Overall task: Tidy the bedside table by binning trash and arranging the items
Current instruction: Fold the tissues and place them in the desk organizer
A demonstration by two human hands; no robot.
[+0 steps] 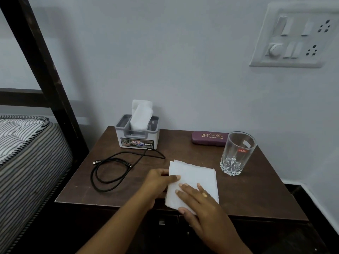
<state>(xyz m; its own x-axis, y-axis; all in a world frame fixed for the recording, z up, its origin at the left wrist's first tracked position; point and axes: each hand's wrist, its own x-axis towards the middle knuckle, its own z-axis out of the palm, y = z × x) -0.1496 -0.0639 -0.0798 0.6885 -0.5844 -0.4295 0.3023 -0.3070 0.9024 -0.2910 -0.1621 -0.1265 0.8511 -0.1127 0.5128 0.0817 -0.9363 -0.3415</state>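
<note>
A folded white tissue lies flat near the front edge of the brown bedside table. My left hand grips the tissue's left edge, thumb on top. My right hand rests flat on its lower part, fingers spread, thumb at the front corner. A black charging cable lies loosely coiled to the left. At the back left stands a grey tissue box with a tissue sticking up. A maroon spectacle case lies at the back right. An empty drinking glass stands right of the tissue.
A striped mattress and a dark bed frame post are to the left of the table. A switchboard is on the wall at upper right. The table's dark drawer front lies below my hands.
</note>
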